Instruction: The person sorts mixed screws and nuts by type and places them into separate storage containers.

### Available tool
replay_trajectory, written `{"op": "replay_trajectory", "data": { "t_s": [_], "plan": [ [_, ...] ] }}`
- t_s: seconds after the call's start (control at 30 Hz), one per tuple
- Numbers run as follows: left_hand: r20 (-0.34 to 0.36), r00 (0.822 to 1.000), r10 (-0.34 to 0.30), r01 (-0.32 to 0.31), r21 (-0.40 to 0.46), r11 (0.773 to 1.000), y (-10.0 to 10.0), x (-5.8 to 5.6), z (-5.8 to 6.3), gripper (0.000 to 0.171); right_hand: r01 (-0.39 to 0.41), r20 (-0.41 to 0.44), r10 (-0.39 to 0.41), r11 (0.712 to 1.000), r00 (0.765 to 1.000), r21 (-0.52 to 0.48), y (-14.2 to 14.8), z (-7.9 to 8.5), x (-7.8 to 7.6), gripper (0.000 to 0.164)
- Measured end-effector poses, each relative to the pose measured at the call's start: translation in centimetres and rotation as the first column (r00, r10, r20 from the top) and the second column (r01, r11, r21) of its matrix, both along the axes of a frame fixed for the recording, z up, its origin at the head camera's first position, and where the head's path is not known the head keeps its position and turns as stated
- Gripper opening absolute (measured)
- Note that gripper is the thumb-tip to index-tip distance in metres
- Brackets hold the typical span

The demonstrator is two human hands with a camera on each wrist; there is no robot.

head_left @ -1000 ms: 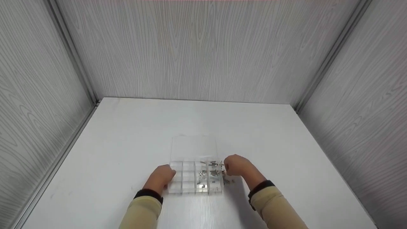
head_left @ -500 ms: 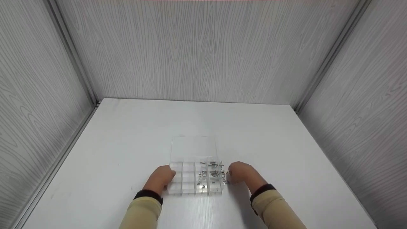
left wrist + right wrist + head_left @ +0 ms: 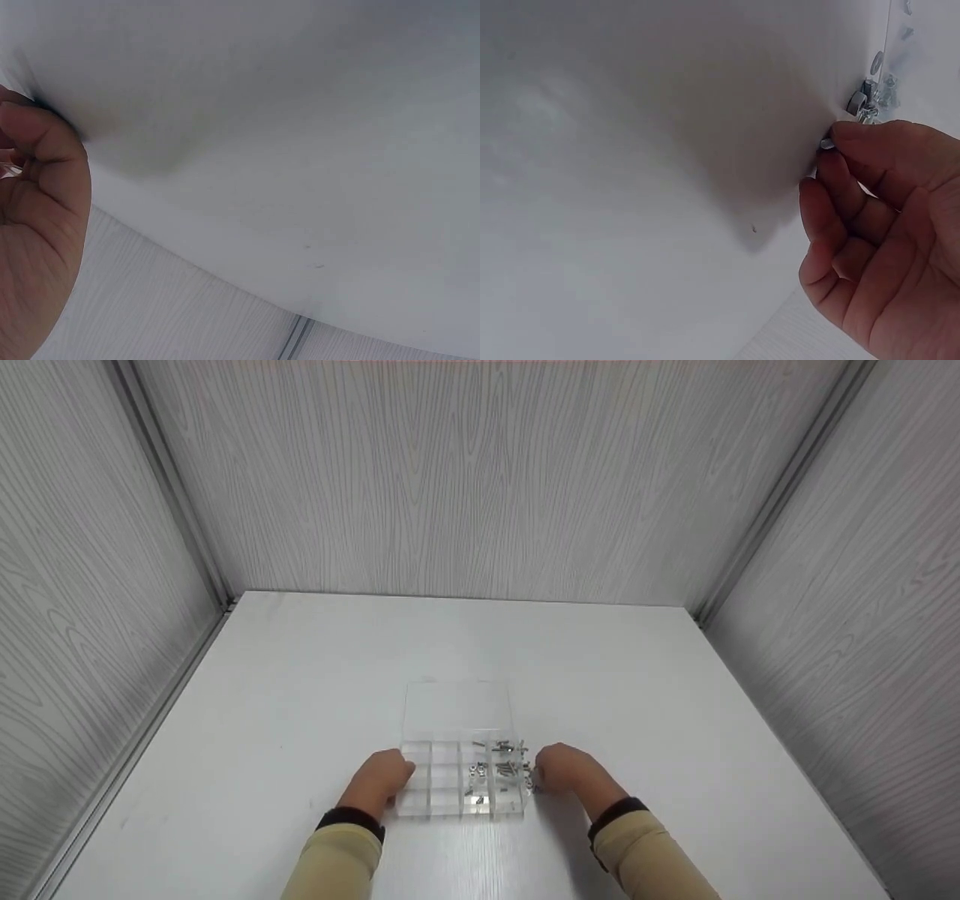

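Observation:
A clear plastic compartment box [image 3: 444, 791] lies on the white table, its transparent lid [image 3: 456, 709] folded back behind it. Screws [image 3: 506, 769] and nuts [image 3: 478, 770] lie in its right-hand compartments. At the box's left side, my left hand [image 3: 382, 776] grips the edge with curled fingers; the left wrist view shows this hand [image 3: 41, 202] only in part. My right hand [image 3: 566, 769] is just off the right side. In the right wrist view, its thumb and forefinger pinch a small metal piece [image 3: 826, 143], mostly hidden, that looks like a screw.
Loose hardware, including a nut [image 3: 856, 102] and a washer [image 3: 877, 63], lies on the table against the box's right wall. Grey wood-grain panels [image 3: 465, 480] enclose the table [image 3: 637, 682] at the back and both sides.
My right hand has shifted slightly toward the front from beside the box's back right part, its fingertips now low by the loose hardware. The left hand and the box have stayed in place.

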State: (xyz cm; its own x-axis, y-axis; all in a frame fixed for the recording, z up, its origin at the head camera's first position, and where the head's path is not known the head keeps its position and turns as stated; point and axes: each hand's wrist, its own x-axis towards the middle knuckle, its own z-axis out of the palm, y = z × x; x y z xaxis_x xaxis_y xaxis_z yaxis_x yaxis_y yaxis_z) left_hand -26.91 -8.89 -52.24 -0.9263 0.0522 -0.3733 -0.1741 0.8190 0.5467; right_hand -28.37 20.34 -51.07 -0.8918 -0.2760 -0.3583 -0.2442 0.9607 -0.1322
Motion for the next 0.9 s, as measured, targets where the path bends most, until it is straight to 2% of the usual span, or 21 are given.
{"op": "replay_trajectory", "data": {
  "t_s": [0.17,0.37,0.67,0.9],
  "plan": [
    [-0.005,1.0,-0.005,0.005,-0.007,1.0,0.0,0.0,0.0,0.029,-0.046,-0.051,0.043,0.997,0.998,-0.061,0.1,-0.1,0.2,0.027],
    [-0.005,1.0,-0.005,0.005,-0.012,1.0,0.1,0.1,0.2,0.027,-0.081,-0.067,0.076,0.994,0.995,-0.079,0.1,0.3,0.1,0.027],
    [-0.013,1.0,-0.005,0.005,-0.006,1.0,0.1,0.1,0.2,0.027,-0.129,-0.085,0.121,0.987,0.989,-0.092,-1.8,2.8,-0.6,0.02],
    [-0.013,1.0,-0.004,0.004,-0.012,1.0,0.1,0.0,0.0,0.027,-0.173,-0.088,0.165,0.981,0.982,-0.09,-4.1,3.7,-0.2,0.017]
  ]
}}
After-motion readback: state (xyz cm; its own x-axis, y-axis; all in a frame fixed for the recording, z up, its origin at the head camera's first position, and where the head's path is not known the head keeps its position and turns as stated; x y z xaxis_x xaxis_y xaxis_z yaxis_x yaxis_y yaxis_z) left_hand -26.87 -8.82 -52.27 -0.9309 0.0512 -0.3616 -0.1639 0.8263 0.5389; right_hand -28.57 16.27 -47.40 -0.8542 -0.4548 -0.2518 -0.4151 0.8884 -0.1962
